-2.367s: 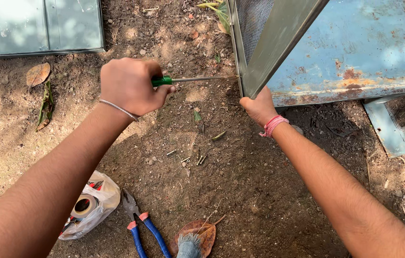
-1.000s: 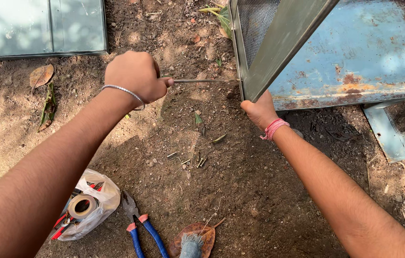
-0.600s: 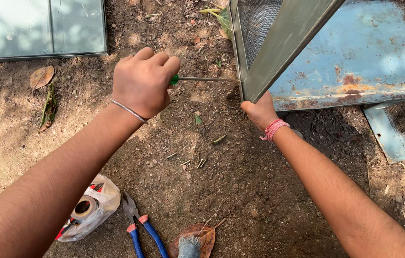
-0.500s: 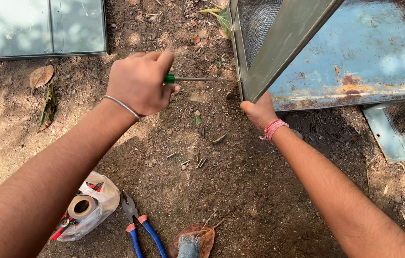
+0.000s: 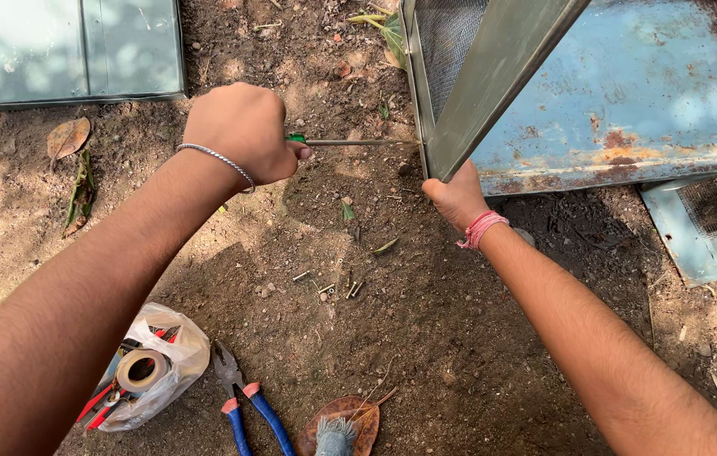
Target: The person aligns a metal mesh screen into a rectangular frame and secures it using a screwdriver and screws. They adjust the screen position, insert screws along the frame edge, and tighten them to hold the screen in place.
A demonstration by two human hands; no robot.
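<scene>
Ideally the left hand (image 5: 244, 131), fisted round the green-handled screwdriver (image 5: 350, 142), kept it square while the right hand (image 5: 457, 196) clasped the grey metal mesh frame (image 5: 493, 76).

Bare brown dirt ground (image 5: 426, 338), dappled sunlight, dry leaves (image 5: 68, 137), pale corrugated metal sheet (image 5: 62, 51)

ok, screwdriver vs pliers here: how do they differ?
The screwdriver is gripped in the left hand; the pliers lie untouched on the dirt. The screwdriver has a green handle, mostly hidden in the fist; the pliers have blue handles with red collars. The screwdriver is held level, its tip at the edge of the metal frame, while the pliers lie near the plastic bag. Both are metal hand tools.
</scene>
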